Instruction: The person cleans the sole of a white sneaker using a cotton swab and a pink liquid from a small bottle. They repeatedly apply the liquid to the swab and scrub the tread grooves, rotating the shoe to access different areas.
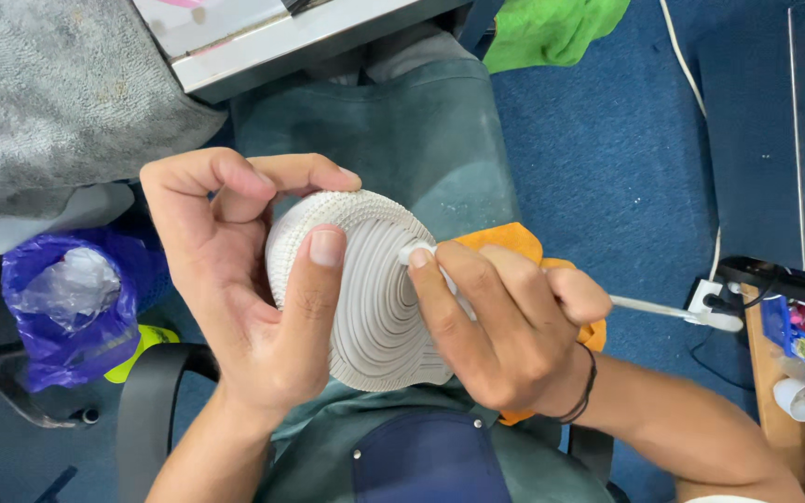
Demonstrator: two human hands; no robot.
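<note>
My left hand [244,279] grips a white shoe [375,298], sole up, with its ridged tread facing me; the thumb lies across the sole and the fingers curl over the toe end. My right hand [505,326] holds a white brush-like tool [418,251] whose head touches the sole near its middle, and whose long handle [663,309] sticks out to the right. An orange cloth [514,240] lies under my right hand, on my lap.
I sit on a chair with black armrests [146,410]. A purple plastic bag [72,307] lies at left on blue carpet [607,140]. A grey cloth [48,93] and a table edge [309,42] are above. A power strip [719,303] and a wooden shelf [794,391] are at right.
</note>
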